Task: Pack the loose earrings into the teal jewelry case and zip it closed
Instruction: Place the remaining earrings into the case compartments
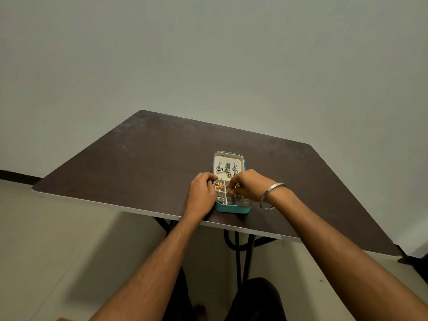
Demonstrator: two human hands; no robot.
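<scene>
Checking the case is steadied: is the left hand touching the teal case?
Touching: the head view shows the left hand pressed against the teal case's left wall.

Your desk (143, 158) looks matt dark brown, faintly scuffed. The teal jewelry case (232, 208) has a smooth skin and pale soft-looking lining. Your bangle (274, 186) is shiny metal.

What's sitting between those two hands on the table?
In the head view, the open tray of the teal jewelry case lies between the left hand and right hand, its white compartments holding gold earrings and silver ones.
</scene>
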